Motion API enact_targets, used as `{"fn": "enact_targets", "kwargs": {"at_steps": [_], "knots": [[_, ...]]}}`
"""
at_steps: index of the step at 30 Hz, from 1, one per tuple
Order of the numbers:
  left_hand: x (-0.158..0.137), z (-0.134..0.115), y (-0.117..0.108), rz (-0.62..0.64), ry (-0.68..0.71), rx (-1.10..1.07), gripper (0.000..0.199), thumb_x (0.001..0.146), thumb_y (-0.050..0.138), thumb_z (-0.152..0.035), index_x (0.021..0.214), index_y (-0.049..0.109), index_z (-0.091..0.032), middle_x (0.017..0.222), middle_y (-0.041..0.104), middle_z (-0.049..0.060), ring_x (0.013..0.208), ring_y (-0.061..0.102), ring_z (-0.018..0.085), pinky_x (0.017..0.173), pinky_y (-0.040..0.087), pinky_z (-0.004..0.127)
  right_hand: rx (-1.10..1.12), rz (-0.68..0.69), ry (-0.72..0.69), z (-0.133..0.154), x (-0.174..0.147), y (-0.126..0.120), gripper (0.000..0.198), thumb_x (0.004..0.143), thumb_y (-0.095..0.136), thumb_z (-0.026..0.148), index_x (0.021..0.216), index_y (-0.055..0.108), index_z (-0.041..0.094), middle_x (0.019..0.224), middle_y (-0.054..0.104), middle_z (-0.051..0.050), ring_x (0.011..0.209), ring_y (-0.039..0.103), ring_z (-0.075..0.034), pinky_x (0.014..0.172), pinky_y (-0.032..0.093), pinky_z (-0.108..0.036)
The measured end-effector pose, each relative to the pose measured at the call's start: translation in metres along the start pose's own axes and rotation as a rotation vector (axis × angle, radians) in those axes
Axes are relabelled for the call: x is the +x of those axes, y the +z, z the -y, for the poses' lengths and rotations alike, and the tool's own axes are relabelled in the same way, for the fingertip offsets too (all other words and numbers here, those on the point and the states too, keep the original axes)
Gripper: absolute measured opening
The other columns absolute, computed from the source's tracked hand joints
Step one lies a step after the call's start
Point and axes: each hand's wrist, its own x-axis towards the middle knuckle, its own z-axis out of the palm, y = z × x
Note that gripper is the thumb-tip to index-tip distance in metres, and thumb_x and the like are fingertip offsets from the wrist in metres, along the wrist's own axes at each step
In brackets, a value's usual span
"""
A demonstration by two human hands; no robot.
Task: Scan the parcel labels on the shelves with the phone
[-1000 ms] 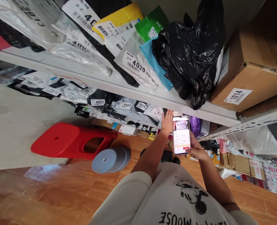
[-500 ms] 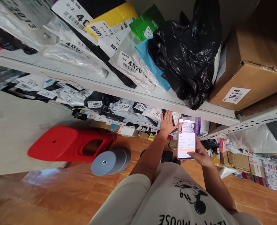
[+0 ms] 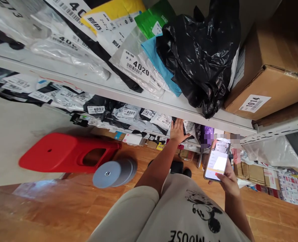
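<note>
Shelf (image 3: pixel 149 101) packed with numbered parcels, labels facing out for reading. Red stool (image 3: pixel 63 153) on its side on the floor. Left hand (image 3: pixel 177 130) spread flat against lower-shelf parcels (image 3: pixel 164 121). Right hand (image 3: pixel 228 179) clamped on phone (image 3: pixel 216 160), screen tilted toward the face.

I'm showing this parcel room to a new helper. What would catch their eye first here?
Probably the crumpled black plastic bag bulging over the upper shelf's edge, beside a cardboard box labelled 1014. Next, the red plastic stool lying on its side on the floor at left. In the middle, the right hand holds a lit phone, while the left hand reaches among numbered parcels on the lower shelf.
</note>
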Motion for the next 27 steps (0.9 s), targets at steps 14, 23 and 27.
{"fn": "enact_targets", "kwargs": {"at_steps": [14,23,27], "knots": [[0.0,0.001,0.0,-0.003,-0.001,0.012,0.1,0.087,0.058,-0.06,0.156,0.024,0.004,0.159,0.036,0.03,0.156,0.018,0.039,0.128,0.0,0.055,-0.005,-0.021,-0.008,0.003,-0.001,0.004,0.107,0.076,0.083,0.042,0.161,0.019,0.037,0.121,0.072,-0.012,0.069,0.071,-0.03,0.049,0.062,-0.043],[0.005,0.0,0.003,-0.008,0.003,0.055,0.092,0.087,0.059,-0.053,0.156,0.028,-0.001,0.159,0.038,0.027,0.154,0.023,0.039,0.128,0.0,0.055,-0.007,0.022,0.017,0.001,-0.003,0.0,0.097,0.077,0.081,0.037,0.159,0.028,0.035,0.107,0.075,-0.009,0.069,0.072,-0.032,0.051,0.064,-0.048],[0.016,0.006,-0.008,0.114,0.05,0.106,0.072,0.079,0.072,-0.044,0.141,0.054,-0.011,0.144,0.056,0.024,0.144,0.039,0.043,0.125,0.015,0.059,0.052,0.052,0.027,0.003,-0.004,0.007,0.091,0.076,0.08,0.037,0.156,0.036,0.033,0.108,0.075,-0.01,0.069,0.073,-0.031,0.053,0.064,-0.046]]}}
